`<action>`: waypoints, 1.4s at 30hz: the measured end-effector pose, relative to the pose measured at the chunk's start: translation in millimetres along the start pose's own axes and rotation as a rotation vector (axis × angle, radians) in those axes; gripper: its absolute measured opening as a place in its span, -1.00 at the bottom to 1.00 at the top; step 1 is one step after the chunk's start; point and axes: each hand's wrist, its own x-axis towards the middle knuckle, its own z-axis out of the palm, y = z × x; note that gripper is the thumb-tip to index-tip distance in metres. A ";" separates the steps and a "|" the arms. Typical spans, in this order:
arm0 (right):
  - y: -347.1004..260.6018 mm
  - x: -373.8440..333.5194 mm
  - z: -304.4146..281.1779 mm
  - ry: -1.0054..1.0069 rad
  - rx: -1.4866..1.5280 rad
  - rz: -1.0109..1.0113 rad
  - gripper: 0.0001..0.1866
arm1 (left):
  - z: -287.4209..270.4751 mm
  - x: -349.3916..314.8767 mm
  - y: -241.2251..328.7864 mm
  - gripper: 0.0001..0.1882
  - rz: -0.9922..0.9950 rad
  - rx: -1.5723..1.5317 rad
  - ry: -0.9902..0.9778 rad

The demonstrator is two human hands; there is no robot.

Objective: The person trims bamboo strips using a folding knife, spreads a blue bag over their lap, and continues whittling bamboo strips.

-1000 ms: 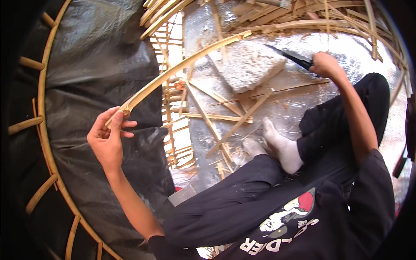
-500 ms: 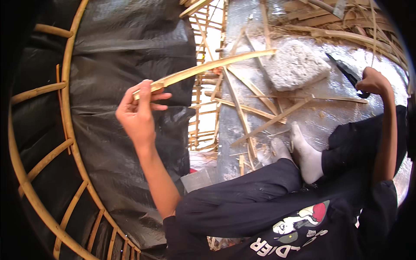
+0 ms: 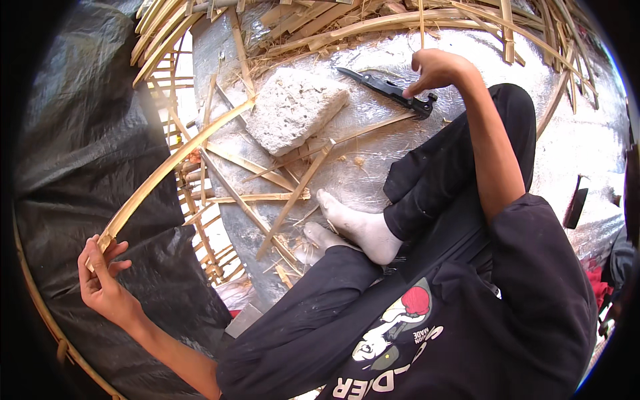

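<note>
My left hand (image 3: 100, 275) is closed in a pinch, thumb against fingers, around the near end of a curved split-bamboo strip (image 3: 172, 160). The strip slants up and away over the black sheet (image 3: 73, 167), its far tip beside the rough pale block (image 3: 293, 110); whether they touch, I can't tell. My right hand (image 3: 441, 72) is partly open, fingers spread from thumb, above the handle of a black knife (image 3: 385, 87). The knife lies on the silver sheet (image 3: 377, 152), its blade pointing toward the block.
</note>
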 end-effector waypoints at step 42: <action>-246.2 -127.9 50.1 0.268 1.246 -0.749 -0.57 | 84.1 -44.9 34.4 -0.74 0.151 -0.267 -0.007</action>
